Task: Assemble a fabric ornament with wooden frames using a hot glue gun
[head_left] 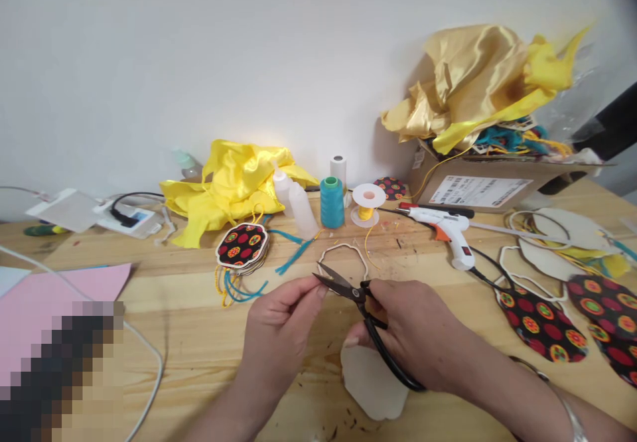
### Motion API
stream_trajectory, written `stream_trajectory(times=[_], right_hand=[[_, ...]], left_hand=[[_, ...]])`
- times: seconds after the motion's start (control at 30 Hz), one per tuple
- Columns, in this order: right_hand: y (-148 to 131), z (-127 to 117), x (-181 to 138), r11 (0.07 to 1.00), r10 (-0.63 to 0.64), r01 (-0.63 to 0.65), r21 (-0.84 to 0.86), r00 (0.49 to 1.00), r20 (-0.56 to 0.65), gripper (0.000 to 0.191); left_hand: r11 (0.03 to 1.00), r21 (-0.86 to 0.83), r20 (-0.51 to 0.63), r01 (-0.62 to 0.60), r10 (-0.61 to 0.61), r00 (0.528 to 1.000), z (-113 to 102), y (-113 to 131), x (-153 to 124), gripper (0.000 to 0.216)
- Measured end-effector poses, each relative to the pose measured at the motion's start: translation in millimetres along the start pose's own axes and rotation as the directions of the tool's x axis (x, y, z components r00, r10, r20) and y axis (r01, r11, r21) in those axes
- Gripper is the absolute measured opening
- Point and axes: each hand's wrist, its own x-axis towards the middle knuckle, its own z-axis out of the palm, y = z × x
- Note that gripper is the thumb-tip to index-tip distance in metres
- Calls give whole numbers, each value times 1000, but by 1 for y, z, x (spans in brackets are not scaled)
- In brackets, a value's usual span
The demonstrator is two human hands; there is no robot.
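My right hand [415, 329] grips a pair of black-handled scissors [357, 294] whose blades are slightly apart and point left. Beside the blade tips, the thumb and forefinger of my left hand [283, 329] are pinched together at the lower left edge of a thin, pale ring with a wavy outline [343, 246]. The scissors and fingers hide the lower part of this ring. Under my right hand, a cream scalloped piece [373, 385] lies on the wooden table [199, 349], partly covered by the scissor handle.
A patterned scalloped ornament [242, 246] with cords lies left. Behind stand white bottles [303, 210], a teal thread spool [332, 203] and a yellow thread reel [365, 213]. A glue gun [445, 229], patterned pieces [542, 322] and a cardboard box [478, 186] are right; yellow cloth [233, 183] sits back left.
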Motion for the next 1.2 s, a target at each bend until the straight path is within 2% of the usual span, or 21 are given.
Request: stream_trajectory(times=[0.13,0.2,0.33,0.4,0.5,0.8,1.2], right_hand=[[3,-1,1,976,-25,-6,218,990,142,42],[4,-3,2,973,-30,-6,230,988,154,45],[3,-5,3,1000,0,0,-26,1000,-24,54],[2,-4,2,986,-39,20,-164,992,-117,58],[3,0,2,961,-94,42,-273,979,-183,58],[5,7,4,931,-155,55,-362,955,-253,41],[2,4,3,946,-99,27,-324,973,-208,41]], left_hand=[[1000,-14,-25,4,-4,1000,0,0,-2,12],[1000,-13,-29,26,-27,999,1,1,-3,11],[994,-50,-27,97,-98,995,2,3,-3,10],[988,-91,0,126,-126,992,3,5,-3,12],[984,-129,30,123,-120,992,4,6,-2,15],[997,-55,42,50,-48,998,2,1,0,17],[999,-36,43,7,-5,999,1,-2,-2,19]])
